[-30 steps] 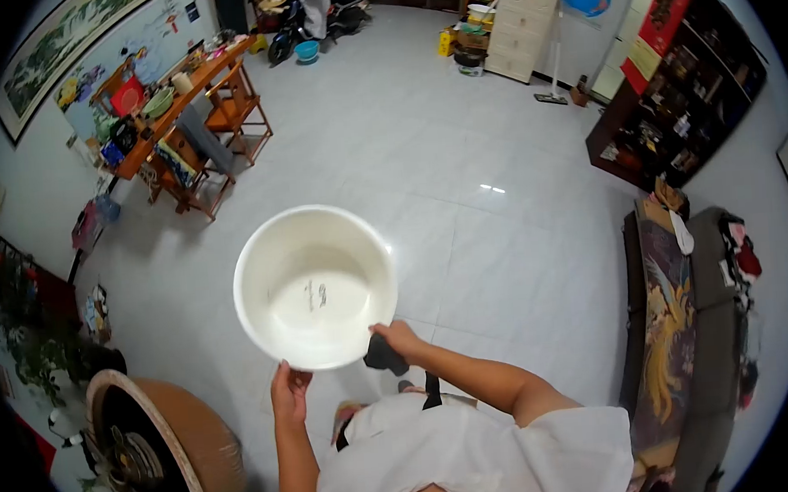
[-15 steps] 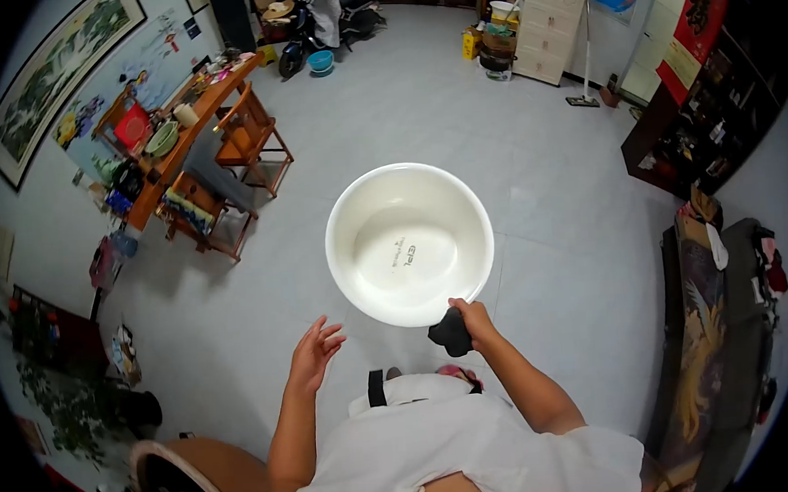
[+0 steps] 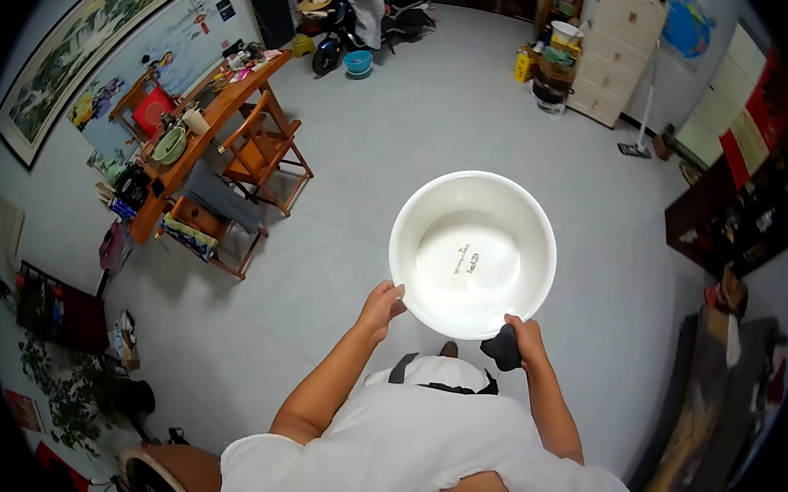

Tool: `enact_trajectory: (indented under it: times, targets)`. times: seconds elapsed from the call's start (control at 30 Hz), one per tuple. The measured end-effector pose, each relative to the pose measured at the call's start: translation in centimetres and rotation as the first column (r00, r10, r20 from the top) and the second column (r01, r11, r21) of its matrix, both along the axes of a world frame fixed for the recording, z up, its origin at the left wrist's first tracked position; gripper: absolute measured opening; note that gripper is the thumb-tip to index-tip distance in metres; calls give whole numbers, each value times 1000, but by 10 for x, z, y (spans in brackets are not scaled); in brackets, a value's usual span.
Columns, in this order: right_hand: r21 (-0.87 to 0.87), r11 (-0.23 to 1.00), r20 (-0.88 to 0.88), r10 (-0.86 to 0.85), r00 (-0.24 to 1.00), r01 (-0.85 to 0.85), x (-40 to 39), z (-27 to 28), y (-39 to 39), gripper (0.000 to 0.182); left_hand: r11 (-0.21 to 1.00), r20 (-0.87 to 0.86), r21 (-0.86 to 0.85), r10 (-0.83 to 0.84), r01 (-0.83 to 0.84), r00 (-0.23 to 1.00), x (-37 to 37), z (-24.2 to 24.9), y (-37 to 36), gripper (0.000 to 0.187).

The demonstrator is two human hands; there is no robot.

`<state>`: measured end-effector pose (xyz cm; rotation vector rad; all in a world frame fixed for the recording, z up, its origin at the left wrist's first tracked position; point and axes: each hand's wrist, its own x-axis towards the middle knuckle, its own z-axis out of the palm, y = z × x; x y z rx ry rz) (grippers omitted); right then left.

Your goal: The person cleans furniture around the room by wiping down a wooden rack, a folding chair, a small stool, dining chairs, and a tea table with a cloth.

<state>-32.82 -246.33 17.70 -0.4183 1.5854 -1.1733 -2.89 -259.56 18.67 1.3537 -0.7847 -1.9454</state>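
Note:
A white plastic basin (image 3: 468, 201), with dark lettering on its inside bottom, is held up in front of my body, its opening facing me. My right hand (image 3: 528, 341) grips its near rim with the thumb on top. A black cloth-like piece (image 3: 501, 349) hangs from that same hand, just under the rim. At the basin's lower left edge, my left hand (image 3: 383, 311) has its thumb on the rim; the other fingers are partly hidden behind the wall.
To the left a wooden table (image 3: 215, 122) carries a green bowl (image 3: 170, 146), with chairs (image 3: 262, 152) beside it. A scooter (image 3: 357, 18) and blue basins (image 3: 358, 63) stand at the back. A cabinet (image 3: 616, 47) and mop (image 3: 636, 148) are back right, a sofa (image 3: 737, 396) right.
My left hand has moved from free air onto the basin's left rim. The basin and my right hand now appear further right in view, and the whole view has shifted with the head.

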Motion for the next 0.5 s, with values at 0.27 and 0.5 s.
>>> enact_trajectory:
  times: [0.27,0.5]
  targets:
    - [31,972,5,233,972,-233,-78,13,-207,43,985,-30,-10,173,-173,984,-47,23,-134,16]
    - [85,950,29,299,954,-300,-135,13,-387,46,981,-36,-28,192,-193,981,-100,2,-298,17]
